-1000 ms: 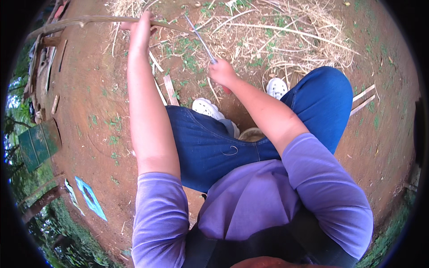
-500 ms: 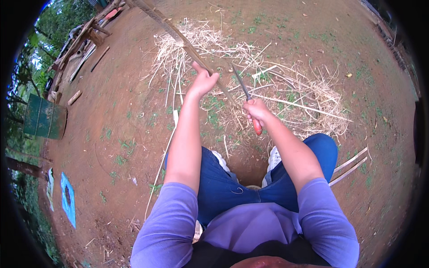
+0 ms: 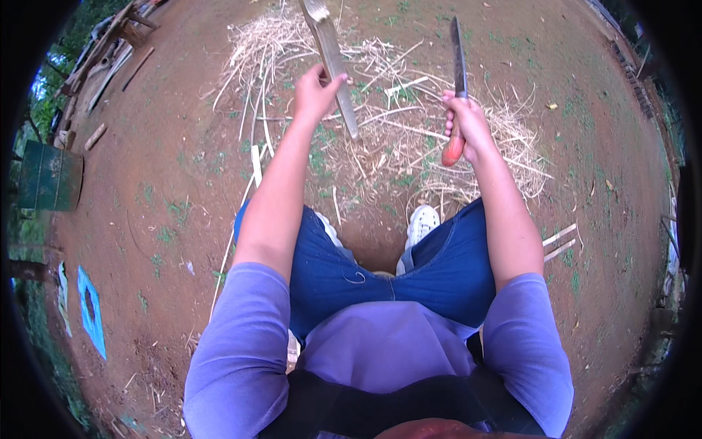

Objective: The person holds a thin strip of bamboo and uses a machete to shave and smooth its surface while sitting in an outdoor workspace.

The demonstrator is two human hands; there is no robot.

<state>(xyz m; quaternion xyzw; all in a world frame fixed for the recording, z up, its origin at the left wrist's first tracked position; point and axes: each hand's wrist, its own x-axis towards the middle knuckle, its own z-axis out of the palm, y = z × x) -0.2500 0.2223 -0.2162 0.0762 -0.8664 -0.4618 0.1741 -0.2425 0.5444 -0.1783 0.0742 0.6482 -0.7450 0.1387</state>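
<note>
My left hand [image 3: 316,99] grips a long, flat bamboo slat [image 3: 329,47], thumb along its side. The slat slants from the upper edge of the view down to the right; its lower end hangs over the littered ground, and its far end is out of view. In my right hand [image 3: 470,124] is a knife [image 3: 459,62] with a long dark blade and a red-orange handle. Its blade points up and away from me, well apart from the slat. Fingers are wrapped round the handle, whose butt shows below them.
Pale shavings and thin strips [image 3: 256,51] litter the soil ahead, with another heap [image 3: 512,150] to the right. My knees and white shoes [image 3: 422,223] are below. At left stand a green drum [image 3: 50,175], a blue sheet [image 3: 91,314] and a wooden bench [image 3: 110,36]. Two strips [image 3: 560,241] lie right.
My right hand has moved up and to the right with the knife, away from the slat. The slat has swung steeper in my left hand. The whole view has shifted slightly.
</note>
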